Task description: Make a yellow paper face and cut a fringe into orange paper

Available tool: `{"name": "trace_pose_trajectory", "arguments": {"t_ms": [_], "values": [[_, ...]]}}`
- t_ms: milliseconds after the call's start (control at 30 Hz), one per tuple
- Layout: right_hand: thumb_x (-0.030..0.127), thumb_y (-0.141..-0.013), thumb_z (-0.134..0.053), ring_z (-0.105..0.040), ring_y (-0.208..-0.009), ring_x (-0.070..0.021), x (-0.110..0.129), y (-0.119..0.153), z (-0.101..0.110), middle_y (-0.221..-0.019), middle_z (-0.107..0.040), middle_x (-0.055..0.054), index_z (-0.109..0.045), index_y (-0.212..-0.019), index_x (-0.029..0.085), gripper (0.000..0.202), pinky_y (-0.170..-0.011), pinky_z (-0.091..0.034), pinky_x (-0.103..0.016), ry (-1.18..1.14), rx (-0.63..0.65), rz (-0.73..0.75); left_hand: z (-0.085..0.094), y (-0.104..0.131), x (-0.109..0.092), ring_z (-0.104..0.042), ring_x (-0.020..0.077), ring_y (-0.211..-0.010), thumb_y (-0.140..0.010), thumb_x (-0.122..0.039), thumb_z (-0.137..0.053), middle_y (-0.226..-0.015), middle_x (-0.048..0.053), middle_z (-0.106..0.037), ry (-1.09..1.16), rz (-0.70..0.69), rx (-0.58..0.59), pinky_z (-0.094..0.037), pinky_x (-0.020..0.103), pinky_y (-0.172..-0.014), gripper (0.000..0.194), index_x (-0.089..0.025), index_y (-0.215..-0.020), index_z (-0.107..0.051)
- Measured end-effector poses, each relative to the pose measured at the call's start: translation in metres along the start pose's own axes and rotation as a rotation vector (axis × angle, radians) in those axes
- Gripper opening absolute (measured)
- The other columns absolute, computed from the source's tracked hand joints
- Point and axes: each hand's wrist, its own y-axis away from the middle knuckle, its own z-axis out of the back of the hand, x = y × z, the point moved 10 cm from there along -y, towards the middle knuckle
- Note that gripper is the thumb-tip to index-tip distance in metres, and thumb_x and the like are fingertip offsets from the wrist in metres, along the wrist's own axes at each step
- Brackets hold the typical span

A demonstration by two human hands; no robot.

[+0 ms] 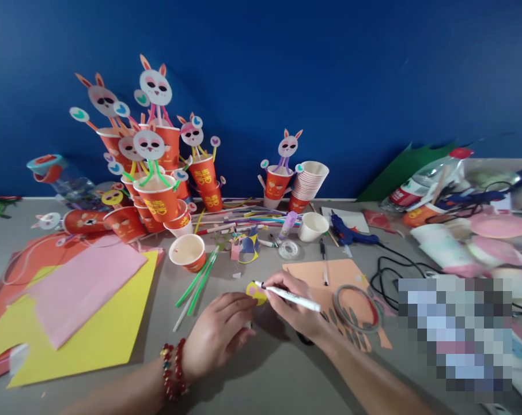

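- A small yellow disc (253,293) with pink patches is held just above the table (226,397), between the 2 hands.
- The disc's lower edge is gripped at the fingertips of the left hand (220,328), whose fingers are bent; 2 strands of red beads (181,369) are worn at its wrist.
- A white marker (302,301) is gripped between the thumb and fingers of the right hand (298,317), its dark tip brought to the disc's upper edge; whether they touch cannot be told.
- Beneath and beyond the right forearm, an orange sheet (304,270) is laid flat, with a black pen (324,262) and a grey ring (336,305) placed on it.
- Left of the disc, thin green sticks (196,279) are spread near an upright paper cup (174,251).
- Farther left, a pink sheet (92,282) is laid over a yellow sheet (92,340).
- Behind, red cups (157,199) topped with rabbit faces (156,86) are clustered against the blue wall (261,69); 1 more is set apart, beside stacked cups (308,184).
- At the right, a blue glue gun (351,235) is seen lying near a white cup (313,227).
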Motion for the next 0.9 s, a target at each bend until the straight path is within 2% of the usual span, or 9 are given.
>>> {"name": "trace_pose_trajectory", "arguments": {"t_ms": [133,300,467,633,900], "values": [[0.026,-0.090,-0.052,-0.049,-0.047,-0.0125,0.025,0.012,0.011,-0.057,-0.058,0.002,-0.061,-0.082,0.022,0.012,-0.048,-0.037,-0.025,-0.017,-0.006,0.081,0.013,-0.002,0.007,-0.061,0.0212,-0.102,-0.098,-0.023,-0.048,-0.107,0.009,-0.068,0.168,0.075,-0.071,-0.049,0.035,-0.091,0.015,-0.019,-0.108,-0.058],[0.018,-0.085,-0.053,-0.056,-0.052,-0.0140,0.046,0.024,0.004,-0.057,-0.061,0.002,-0.061,-0.079,0.023,0.010,-0.055,-0.042,-0.026,0.058,0.031,0.185,0.015,-0.002,0.008,-0.060,0.0204,-0.096,-0.098,-0.023,-0.047,-0.100,0.007,-0.067,0.287,0.101,-0.100,-0.048,0.034,-0.088,0.014,-0.021,-0.106,-0.059],[0.017,-0.084,-0.052,-0.053,-0.047,-0.0119,0.044,0.025,-0.005,-0.057,-0.059,0.002,-0.057,-0.079,0.021,0.008,-0.050,-0.039,-0.023,0.048,0.044,0.172,0.013,-0.001,0.009,-0.060,0.0204,-0.096,-0.099,-0.028,-0.048,-0.099,0.007,-0.067,0.328,0.083,-0.097,-0.048,0.034,-0.088,0.015,-0.020,-0.106,-0.059],[0.018,-0.086,-0.052,-0.054,-0.050,-0.0115,0.037,0.024,-0.007,-0.061,-0.060,0.002,-0.055,-0.080,0.021,0.007,-0.051,-0.040,-0.023,0.048,0.048,0.149,0.013,-0.001,0.007,-0.060,0.0204,-0.094,-0.099,-0.032,-0.049,-0.099,0.008,-0.067,0.340,0.041,-0.110,-0.048,0.035,-0.088,0.018,-0.019,-0.106,-0.059],[0.019,-0.084,-0.051,-0.053,-0.049,-0.0112,0.049,0.024,-0.019,-0.058,-0.059,0.003,-0.054,-0.078,0.021,0.007,-0.052,-0.039,-0.022,0.097,0.113,0.204,0.012,-0.003,-0.003,-0.062,0.0203,-0.091,-0.100,-0.036,-0.046,-0.096,0.009,-0.068,0.317,-0.030,-0.107,-0.048,0.035,-0.087,0.022,-0.018,-0.105,-0.059]]}}
